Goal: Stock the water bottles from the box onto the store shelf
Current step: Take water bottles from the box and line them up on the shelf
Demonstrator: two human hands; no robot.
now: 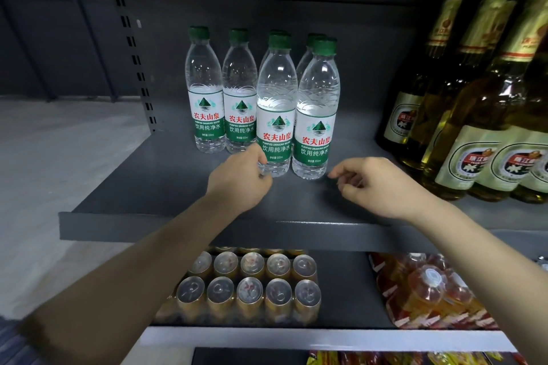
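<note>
Several clear water bottles with green caps and green-white labels stand upright on the dark grey shelf point(166, 184). The two front ones are the front-left bottle point(276, 104) and the front-right bottle point(317, 109); others stand behind and to the left point(205, 92). My left hand point(240, 178) has its fingers curled at the base of the front-left bottle, touching it. My right hand point(376, 187) hovers just right of the front-right bottle's base, fingers loosely curled, holding nothing. The box is out of view.
Tall glass beer bottles point(474, 127) crowd the shelf's right side. On the shelf below sit gold cans point(252, 284) and wrapped orange-drink bottles point(430, 287). A perforated upright point(139, 68) bounds the shelf's left; bare shelf lies in front of the water bottles.
</note>
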